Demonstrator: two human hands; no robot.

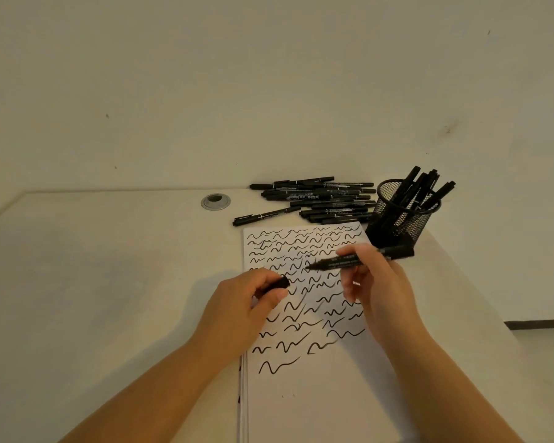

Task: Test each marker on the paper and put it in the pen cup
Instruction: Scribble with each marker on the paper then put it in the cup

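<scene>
Head view. Right hand [370, 284] held an uncapped black marker [359, 259] pinched between thumb and fingers, barrel nearly level, tip pointing left and hovering over the upper-middle of the paper [304, 388]; whether the tip touched the sheet could not be determined. The marker's rear end reached toward the base of the pen cup [403, 212].

Left hand [253, 302] was curled around the marker's cap [280, 282], gripped between thumb and forefinger, open end of the cap facing right toward the marker tip. Cap and tip were near each other but apart. The left hand sat over the left edge of the paper.

Paper lay flat on the bench [109, 282], covered from its top edge down past the middle with rows of black wavy test strokes; lower part blank. It appeared to be the top sheet of a pad or stack, with layered edges visible along its left side.

Pen cup was black wire mesh, standing upright just beyond the paper's upper right corner, holding several black markers leaning to the right.

A pile of black capped markers [320, 199] lay on the bench behind the paper, just left of the cup; one marker lay slightly apart at the pile's front left. A round metal grommet [215, 201] was set in the bench left of the pile.
</scene>
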